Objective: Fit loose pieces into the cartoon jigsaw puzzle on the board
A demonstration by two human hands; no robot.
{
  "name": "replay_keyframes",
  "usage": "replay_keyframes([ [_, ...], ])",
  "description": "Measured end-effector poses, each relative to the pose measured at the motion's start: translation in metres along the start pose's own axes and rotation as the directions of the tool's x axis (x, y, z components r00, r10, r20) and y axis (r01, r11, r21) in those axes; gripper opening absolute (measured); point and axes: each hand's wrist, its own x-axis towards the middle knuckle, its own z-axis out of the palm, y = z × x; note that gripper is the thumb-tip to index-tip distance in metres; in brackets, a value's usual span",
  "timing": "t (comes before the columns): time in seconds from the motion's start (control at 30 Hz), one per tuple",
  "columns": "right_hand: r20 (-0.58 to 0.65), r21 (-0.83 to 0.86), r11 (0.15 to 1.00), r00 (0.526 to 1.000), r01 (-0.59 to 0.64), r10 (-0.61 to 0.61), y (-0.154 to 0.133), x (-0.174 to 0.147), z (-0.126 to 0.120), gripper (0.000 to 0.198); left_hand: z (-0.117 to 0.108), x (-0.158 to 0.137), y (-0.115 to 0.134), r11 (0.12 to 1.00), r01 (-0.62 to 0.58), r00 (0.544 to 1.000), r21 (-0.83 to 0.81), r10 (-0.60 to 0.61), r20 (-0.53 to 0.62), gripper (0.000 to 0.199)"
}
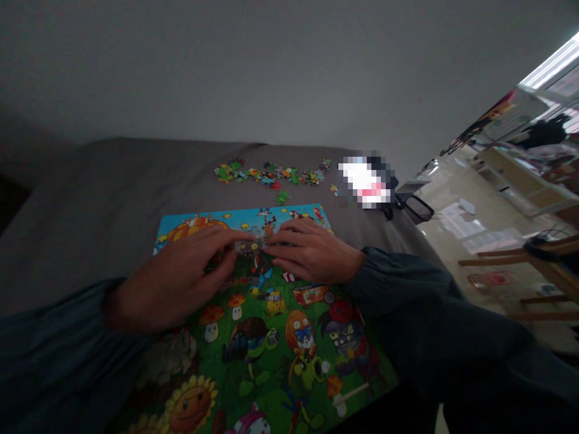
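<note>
A colourful jigsaw puzzle (pixel 257 337) with cartoon plants and zombies lies flat in front of me. My left hand (pixel 190 268) rests over its upper left part, index finger stretched toward a grey zombie face and thumb apart below. Opposite it, my right hand (pixel 312 250) lies palm down on the picture's upper right part, fingers extended toward the same zombie. The two hands' fingertips are close together but apart. No loose piece shows in either hand, though the undersides are hidden. Behind the board, loose puzzle pieces (pixel 271 175) form a scattered row.
A grey cloth (pixel 113 187) covers the surface, with a plain wall behind it. At the back right sits a blurred-out bright object (pixel 366 181), beside a black strap or loop (pixel 418 208). Past the right edge are a floor and a wooden chair (pixel 534 265).
</note>
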Motion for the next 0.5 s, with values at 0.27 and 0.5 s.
replay_keyframes([
  [0.27, -0.020, 0.108, 0.994, 1.000, -0.018, 0.021, 0.000, 0.002, -0.001, 0.032, 0.007, -0.001, 0.022, 0.210, 0.389, 0.902, -0.897, -0.284, 0.325, 0.046],
  [0.5, -0.008, 0.169, 0.985, 1.000, -0.027, 0.029, 0.001, 0.001, 0.004, 0.030, 0.007, 0.000, 0.026, -0.019, 0.418, 0.861, -0.908, -0.309, 0.403, 0.040],
])
